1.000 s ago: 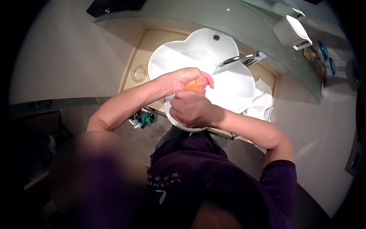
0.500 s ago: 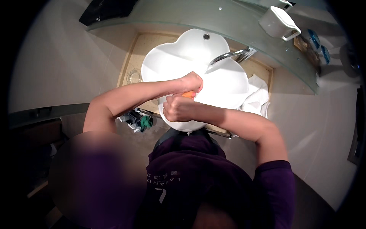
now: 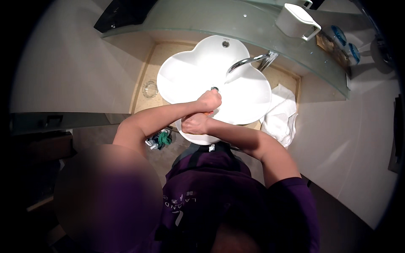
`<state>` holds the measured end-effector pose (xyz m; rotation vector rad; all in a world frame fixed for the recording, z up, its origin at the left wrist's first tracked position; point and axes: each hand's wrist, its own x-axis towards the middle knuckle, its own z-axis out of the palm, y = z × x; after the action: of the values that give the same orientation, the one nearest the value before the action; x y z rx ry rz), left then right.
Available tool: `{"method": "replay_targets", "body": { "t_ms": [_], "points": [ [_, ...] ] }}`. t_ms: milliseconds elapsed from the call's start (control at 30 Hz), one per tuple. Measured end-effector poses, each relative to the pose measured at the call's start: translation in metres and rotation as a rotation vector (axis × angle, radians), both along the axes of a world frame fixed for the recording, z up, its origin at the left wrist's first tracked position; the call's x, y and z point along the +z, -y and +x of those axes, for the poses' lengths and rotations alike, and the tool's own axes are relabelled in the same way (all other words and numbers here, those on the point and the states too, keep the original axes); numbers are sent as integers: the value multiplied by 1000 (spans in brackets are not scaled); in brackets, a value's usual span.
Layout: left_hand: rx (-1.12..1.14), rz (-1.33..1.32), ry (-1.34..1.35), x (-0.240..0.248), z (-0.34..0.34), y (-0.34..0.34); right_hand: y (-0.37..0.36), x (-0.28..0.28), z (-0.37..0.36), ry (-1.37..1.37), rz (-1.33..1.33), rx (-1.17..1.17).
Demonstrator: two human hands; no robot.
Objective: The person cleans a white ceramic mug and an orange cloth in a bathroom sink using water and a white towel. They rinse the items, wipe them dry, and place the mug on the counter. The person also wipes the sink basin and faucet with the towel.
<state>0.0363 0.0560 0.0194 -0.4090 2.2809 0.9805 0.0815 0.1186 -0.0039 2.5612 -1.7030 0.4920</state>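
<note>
Over the near part of the white lobed washbasin [image 3: 181, 74], my two fists are close together, one above the other. My left hand [image 3: 209, 100] is closed and lies farther from me. Just below it is my right hand [image 3: 195, 123], closed too, its forearm coming from the right. A sliver of what looks like an orange cloth [image 3: 209, 113] shows between the fists; the fingers hide the rest. The basin's drain [image 3: 214, 88] peeks out right above my left fist.
A curved chrome faucet [image 3: 249, 62] reaches over the basin from the back right. White towels [image 3: 280, 114] lie on the counter at right, a clear glass [image 3: 149, 89] at left. Above runs a glass shelf [image 3: 206, 21] with a white pitcher [image 3: 295, 21]. Bundled cloths [image 3: 160, 139] are below left.
Both fists have shifted slightly down and toward me in view, and less of the orange cloth shows between them. My left forearm now slopes closer over my right hand.
</note>
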Motion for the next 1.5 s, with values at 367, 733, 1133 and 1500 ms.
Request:
{"method": "replay_targets", "body": {
  "t_ms": [367,733,1133,1500],
  "points": [
    [491,693,38,18,33,24,-68,36,-32,171,-362,-146],
    [725,204,-331,36,119,17,-100,120,-150,192,-582,-1147],
    [477,460,-659,75,125,97,-95,104,-218,36,4,-1550],
    [83,293,-674,56,107,137,-39,-2,-24,648,-93,-1402]
  ]
}}
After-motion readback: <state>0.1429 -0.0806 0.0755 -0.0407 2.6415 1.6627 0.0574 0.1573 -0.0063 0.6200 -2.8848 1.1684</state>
